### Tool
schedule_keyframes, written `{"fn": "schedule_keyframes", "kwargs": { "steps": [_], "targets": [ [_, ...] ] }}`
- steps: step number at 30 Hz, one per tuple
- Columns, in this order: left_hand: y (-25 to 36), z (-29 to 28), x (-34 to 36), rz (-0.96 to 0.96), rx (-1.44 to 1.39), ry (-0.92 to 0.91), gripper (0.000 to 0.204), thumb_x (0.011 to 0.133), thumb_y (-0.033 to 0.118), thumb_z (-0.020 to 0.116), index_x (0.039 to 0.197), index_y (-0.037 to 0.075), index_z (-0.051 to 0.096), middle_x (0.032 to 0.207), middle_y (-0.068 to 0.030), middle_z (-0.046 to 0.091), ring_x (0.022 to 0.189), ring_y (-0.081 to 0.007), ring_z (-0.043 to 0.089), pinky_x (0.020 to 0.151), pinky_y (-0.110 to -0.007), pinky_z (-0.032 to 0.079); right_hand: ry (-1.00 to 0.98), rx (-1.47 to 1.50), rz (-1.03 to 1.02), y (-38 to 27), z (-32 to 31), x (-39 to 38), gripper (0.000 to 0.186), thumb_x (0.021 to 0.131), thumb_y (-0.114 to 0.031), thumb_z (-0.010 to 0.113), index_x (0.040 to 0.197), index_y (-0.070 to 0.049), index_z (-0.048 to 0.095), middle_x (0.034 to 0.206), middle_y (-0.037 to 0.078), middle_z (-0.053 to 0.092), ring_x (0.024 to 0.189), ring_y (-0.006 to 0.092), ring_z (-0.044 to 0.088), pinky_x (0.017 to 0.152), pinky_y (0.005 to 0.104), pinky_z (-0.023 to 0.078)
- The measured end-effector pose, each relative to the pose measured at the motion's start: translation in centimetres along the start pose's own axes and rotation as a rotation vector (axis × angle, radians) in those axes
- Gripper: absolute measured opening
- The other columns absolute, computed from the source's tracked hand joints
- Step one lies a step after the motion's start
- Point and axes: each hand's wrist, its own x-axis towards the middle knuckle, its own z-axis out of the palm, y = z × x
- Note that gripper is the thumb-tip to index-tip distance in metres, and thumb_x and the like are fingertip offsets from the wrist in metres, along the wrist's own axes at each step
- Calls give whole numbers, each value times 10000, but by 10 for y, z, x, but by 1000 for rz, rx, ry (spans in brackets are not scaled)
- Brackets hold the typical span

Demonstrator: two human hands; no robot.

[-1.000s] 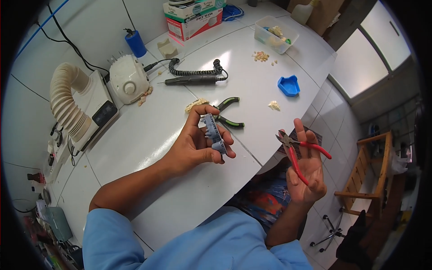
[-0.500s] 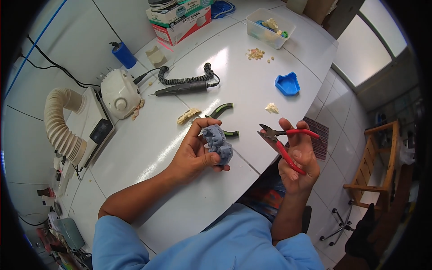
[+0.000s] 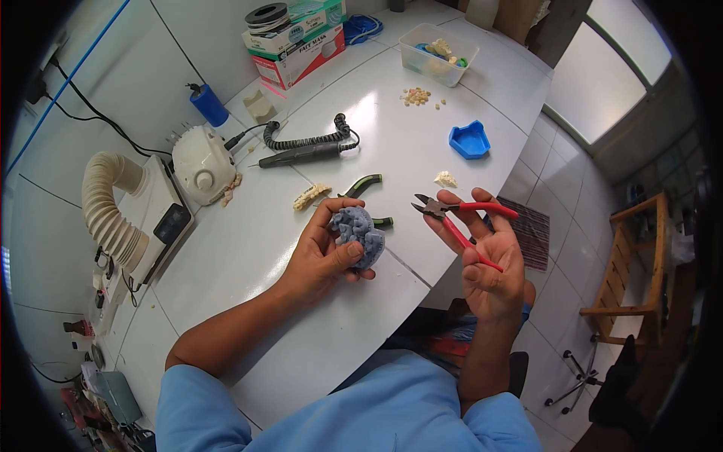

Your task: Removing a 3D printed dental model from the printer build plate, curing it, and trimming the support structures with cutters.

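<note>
Over the white tiled table (image 3: pixel 316 346), my left hand (image 3: pixel 324 252) grips a blue-grey dental model (image 3: pixel 357 233), thumb across its front. To the right, my right hand (image 3: pixel 493 260) holds red-handled side cutters (image 3: pixel 482 207), their jaws spread apart and pointing left. Fingers wrap loosely about the two handles. Behind the left hand lie green-and-black pliers (image 3: pixel 367 183), partly hidden by the hand and model. A yellowish row of teeth (image 3: pixel 311 196) rests beside them. Beyond the cutters sits a small cream-coloured piece (image 3: pixel 445 179).
A blue tray (image 3: pixel 470 140), loose teeth (image 3: pixel 415 96) and a clear plastic box (image 3: pixel 433 62) are toward the back right. A black rotary handpiece (image 3: pixel 301 156) connects to a white control unit (image 3: pixel 202 166). Left of it stands a ribbed hose (image 3: pixel 105 200). The table's edge runs beneath my right arm.
The dental model has turned in my left hand, showing more of its face. My right hand with the cutters has come slightly left, and the cutters' handles are closer together.
</note>
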Motion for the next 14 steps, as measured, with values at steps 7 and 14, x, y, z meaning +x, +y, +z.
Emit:
{"fn": "schedule_keyframes", "kwargs": {
  "steps": [7, 14],
  "targets": [
    [1, 5, -1, 18, -58, -45, 639, 904, 245, 796, 1344, 128, 348, 1130, -62, 572, 770, -177, 724, 606, -244, 632, -37, -160, -312, -4, -28, 3, 730, 909, -391, 681, 1364, 100, 390, 1190, 294, 624, 995, 303, 703, 684, 323, 570],
    [-11, -6, -4, -52, 69, -160, 651, 843, 256, 860, 1267, 196, 369, 1361, -106, 504, 841, -320, 756, 555, -316, 625, 67, -387, -402, 13, 0, -6, 1058, 878, -595, 653, 1605, -24, 141, 1232, 254, 569, 1094, 310, 611, 949, 491, 499]
  ]
}}
